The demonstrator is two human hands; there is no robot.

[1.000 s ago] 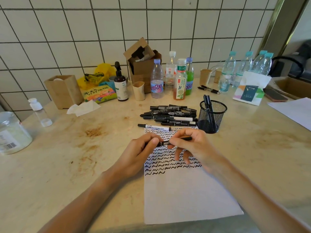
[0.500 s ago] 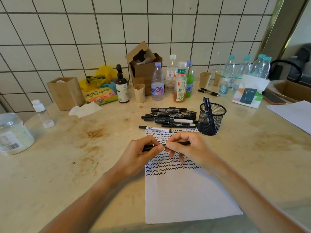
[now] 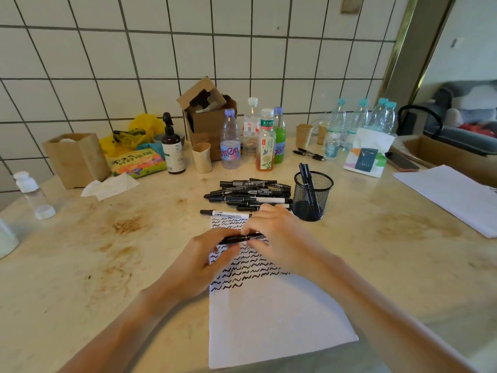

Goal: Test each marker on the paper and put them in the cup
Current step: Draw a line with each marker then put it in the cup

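- Hands meet over the top part of the paper (image 3: 269,319): the left hand (image 3: 207,262) and the right hand (image 3: 279,238) both pinch one black marker (image 3: 239,239), held level just above the sheet.
- Left hand fingers curl round the marker's left end; right hand fingertips close on its right part. Whether the cap is on cannot be told.
- Paper lies flat on the table (image 3: 107,265), its upper half filled with rows of black wavy lines, its lower half blank.
- White-bodied marker (image 3: 226,213) lies by itself along the paper's top edge, apart from the hands.
- Pile of black markers (image 3: 250,193) sits just behind that, near the middle of the table.
- Black mesh cup (image 3: 312,195) stands just to the right of the pile, with a few markers upright inside it.
- Farther back, by the tiled wall (image 3: 134,63), stand drink bottles (image 3: 266,144), a cardboard box (image 3: 209,114), a dark pump bottle (image 3: 172,149) and paper cups (image 3: 201,157).
- Tissue pack (image 3: 365,154) and a second white sheet (image 3: 451,195) lie to the right.
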